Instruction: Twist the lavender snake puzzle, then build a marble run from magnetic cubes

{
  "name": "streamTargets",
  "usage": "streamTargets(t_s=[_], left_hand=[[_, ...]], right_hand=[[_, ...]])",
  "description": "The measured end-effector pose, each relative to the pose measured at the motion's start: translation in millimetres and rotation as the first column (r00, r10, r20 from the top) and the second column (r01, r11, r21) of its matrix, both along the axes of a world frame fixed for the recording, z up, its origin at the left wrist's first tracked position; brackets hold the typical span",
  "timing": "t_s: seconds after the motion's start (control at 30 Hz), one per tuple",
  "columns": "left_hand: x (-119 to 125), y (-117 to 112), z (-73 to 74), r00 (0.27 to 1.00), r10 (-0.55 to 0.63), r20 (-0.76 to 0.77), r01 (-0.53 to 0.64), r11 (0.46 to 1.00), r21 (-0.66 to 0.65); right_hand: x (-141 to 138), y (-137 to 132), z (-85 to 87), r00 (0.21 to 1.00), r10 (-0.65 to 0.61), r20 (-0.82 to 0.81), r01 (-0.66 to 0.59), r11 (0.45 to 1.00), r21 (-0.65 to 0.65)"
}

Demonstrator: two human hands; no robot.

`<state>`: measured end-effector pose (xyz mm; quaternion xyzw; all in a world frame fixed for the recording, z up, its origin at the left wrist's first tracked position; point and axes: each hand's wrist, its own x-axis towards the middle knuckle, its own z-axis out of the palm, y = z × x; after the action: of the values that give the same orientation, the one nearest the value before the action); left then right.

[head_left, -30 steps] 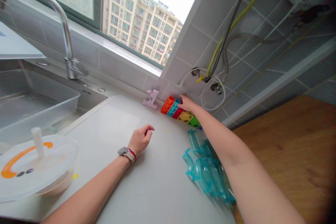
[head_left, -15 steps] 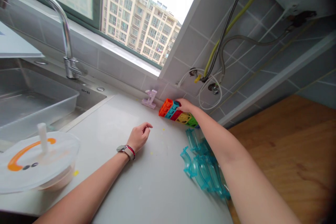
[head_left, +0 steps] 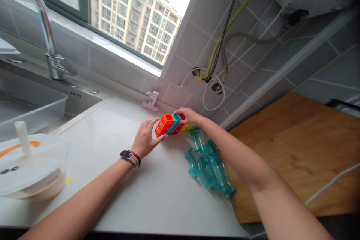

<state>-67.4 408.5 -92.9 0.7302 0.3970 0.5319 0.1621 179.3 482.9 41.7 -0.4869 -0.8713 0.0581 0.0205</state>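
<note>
A stack of coloured square tiles (head_left: pixel 172 125), orange, blue, red, yellow and green, is held just above the white counter (head_left: pixel 157 195). My right hand (head_left: pixel 189 116) grips it from the top, fingers curled over it. At the orange end my left hand (head_left: pixel 145 139), with a watch on its wrist, touches the stack with its fingers stretched out. Several clear teal curved pieces (head_left: pixel 208 163) lie in a heap on the counter beside my right forearm.
A lidded plastic bowl (head_left: pixel 30 168) with a white knob stands at the left. Behind it are a sink with a clear tub (head_left: pixel 33 108) and a tap (head_left: pixel 46 26). A pink stand (head_left: pixel 151 101) sits by the tiled wall. At the right is a wooden board (head_left: pixel 295 150).
My right hand has pulled the tile stack away from the wall corner toward me. My left hand has opened and moved up to the stack's orange end. The view has shifted right.
</note>
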Motion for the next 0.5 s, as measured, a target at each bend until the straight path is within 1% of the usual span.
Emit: streamTargets(t_s=[0.07, 0.17, 0.23, 0.3, 0.37, 0.43, 0.5], left_hand=[[14.2, 7.5, 10.8, 0.998, -0.029, 0.049, 0.031, 0.999, -0.028], [32.7, 25.0, 23.9, 0.99, -0.065, 0.124, 0.088, 0.979, -0.185], [37.9, 35.0, 27.2, 0.984, -0.063, 0.168, 0.107, 0.958, -0.265], [36.6, 40.5, 27.2, 0.978, -0.058, 0.199, 0.114, 0.951, -0.287], [30.1, 41.5, 27.2, 0.96, -0.064, 0.272, 0.141, 0.951, -0.277], [19.9, 38.7, 30.5, 0.919, -0.079, 0.387, 0.192, 0.945, -0.265], [7.4, 32.9, 37.3, 0.873, -0.098, 0.478, 0.246, 0.935, -0.256]], right_hand=[[-3.2, -5.0, -1.8, 1.0, 0.008, 0.001, -0.008, 1.0, 0.021], [-7.4, -9.1, -6.6, 1.0, 0.001, 0.023, -0.002, 0.998, 0.057], [-10.0, -11.6, -11.2, 0.999, -0.014, 0.041, 0.011, 0.996, 0.084], [-11.8, -14.4, -15.7, 0.998, -0.035, 0.051, 0.029, 0.994, 0.11], [-12.9, -16.5, -19.0, 0.997, -0.055, 0.058, 0.047, 0.99, 0.134], [-13.3, -17.5, -20.9, 0.995, -0.071, 0.067, 0.061, 0.987, 0.149], [-13.3, -17.7, -21.6, 0.993, -0.084, 0.077, 0.071, 0.986, 0.153]])
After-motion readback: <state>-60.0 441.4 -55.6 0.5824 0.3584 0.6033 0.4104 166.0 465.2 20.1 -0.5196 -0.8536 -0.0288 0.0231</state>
